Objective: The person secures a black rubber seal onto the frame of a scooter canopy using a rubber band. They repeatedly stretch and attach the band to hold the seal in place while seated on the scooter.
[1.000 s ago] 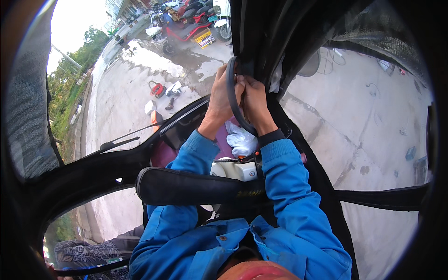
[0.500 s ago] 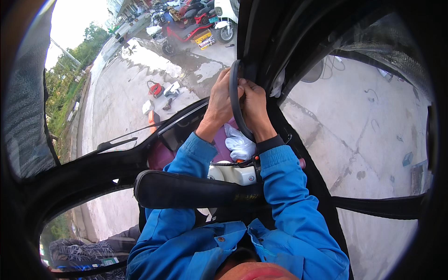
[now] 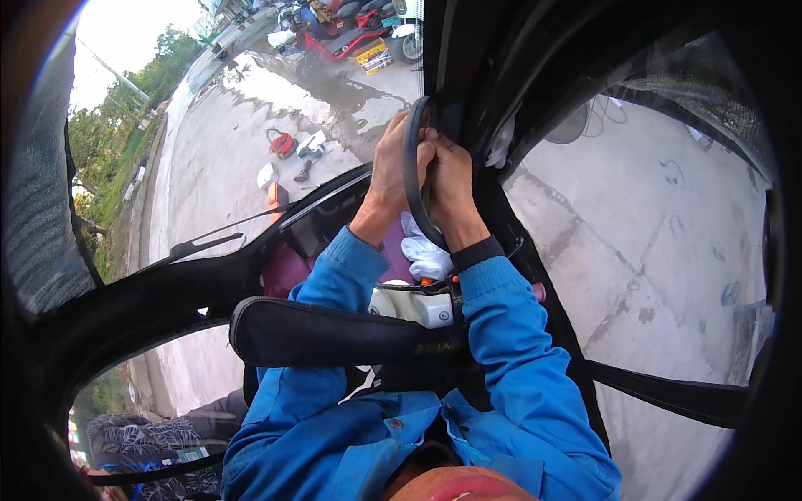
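Both hands raised against the black door-frame pillar (image 3: 468, 75) of a vehicle cabin, much as 0.5 s ago and 1 s ago, only carried slightly higher in view. Left hand (image 3: 393, 163) closed around the black rubber seal strip (image 3: 412, 179), fingers wrapped over it from the left. Right hand (image 3: 447, 171) likewise clenched on the same strip from the right, knuckles upward, touching the left hand. Strip curving from the pillar's edge near the top, passing between the 2 hands and bowing down toward the right wrist; same loop shape as in the earlier frames. Blue sleeves (image 3: 510, 351) reaching up from the lower edge, a dark cuff at the right wrist. Below the forearms, a black padded bar (image 3: 334, 334) lying across, just beside a white plastic unit (image 3: 413, 305); a white cloth (image 3: 422, 250) between the 2 forearms. Outside through the glass, wet concrete ground (image 3: 217, 167), a red tool (image 3: 281, 144) lying well apart, parked motorbikes (image 3: 351, 33) far off, a wiper arm (image 3: 205, 244) at the left. Whole scene shifted a little since 1 s ago, the grip itself unchanged.
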The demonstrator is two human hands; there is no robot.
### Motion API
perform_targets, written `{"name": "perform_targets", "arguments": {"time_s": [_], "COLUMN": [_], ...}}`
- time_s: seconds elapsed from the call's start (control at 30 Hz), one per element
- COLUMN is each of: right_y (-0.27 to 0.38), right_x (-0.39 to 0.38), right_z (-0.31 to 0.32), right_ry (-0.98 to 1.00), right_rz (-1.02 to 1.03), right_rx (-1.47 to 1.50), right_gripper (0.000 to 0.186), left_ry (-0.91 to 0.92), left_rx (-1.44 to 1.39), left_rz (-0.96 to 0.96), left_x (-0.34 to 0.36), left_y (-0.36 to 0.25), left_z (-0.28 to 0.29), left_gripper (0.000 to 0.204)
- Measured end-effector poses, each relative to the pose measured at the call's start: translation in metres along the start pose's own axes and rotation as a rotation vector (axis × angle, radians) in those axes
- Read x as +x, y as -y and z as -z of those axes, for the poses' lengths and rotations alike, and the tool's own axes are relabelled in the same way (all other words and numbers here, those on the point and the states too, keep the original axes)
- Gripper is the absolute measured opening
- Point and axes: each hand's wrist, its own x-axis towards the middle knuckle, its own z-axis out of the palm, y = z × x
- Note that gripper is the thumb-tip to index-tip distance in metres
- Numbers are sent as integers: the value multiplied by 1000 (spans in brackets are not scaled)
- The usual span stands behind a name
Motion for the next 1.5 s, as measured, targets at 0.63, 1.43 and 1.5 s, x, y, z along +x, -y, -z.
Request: {"name": "perform_targets", "arguments": {"time_s": [0.63, 1.43, 1.5], "right_y": [7, 20, 22], "right_x": [0, -2, -2], "right_z": [25, 21, 20], "right_ry": [91, 59, 71], "right_rz": [-86, -85, -76], "right_rx": [-300, -311, -354], "right_gripper": [30, 27, 31], "left_ry": [99, 81, 53], "left_rx": [-26, -95, -107], "left_rz": [-64, 82, 35], "left_x": [-7, -11, -11], "left_y": [8, 16, 16], "left_z": [4, -7, -8], "left_gripper": [61, 82, 73]}}
